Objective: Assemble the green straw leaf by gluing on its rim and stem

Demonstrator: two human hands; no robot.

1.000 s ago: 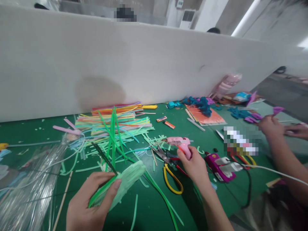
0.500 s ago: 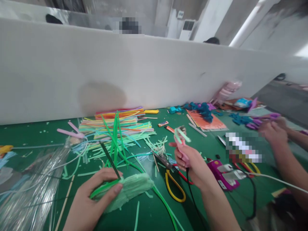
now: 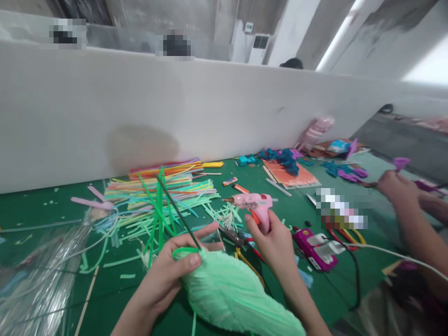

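Mint-green, fuzzy, leaf-shaped piece (image 3: 234, 294): slanting across the lower middle of the view, above the green desk (image 3: 108, 298), its broad tip pointing down and to the right. A thin dark stem (image 3: 178, 212) is projecting up and to the left from its base.

Left hand (image 3: 171, 270): pinching the base of the piece between thumb and fingers, the other fingers spreading out behind it.

Right hand (image 3: 273, 238): closing around the handle of a pink plastic glue gun (image 3: 252, 201), whose nozzle is pointing left, apart from the piece.

Yellow-handled metal scissors (image 3: 252, 266): lying between the hands, the piece partly covering them.

Multicoloured fuzzy strips (image 3: 161, 186): lying in a heap near the white partition (image 3: 217, 112).

Magenta power strip (image 3: 310, 252): resting to the right of the right hand, carrying white plugs.

Co-worker's hand (image 3: 395, 186): working at far right, near purple pieces (image 3: 353, 175).
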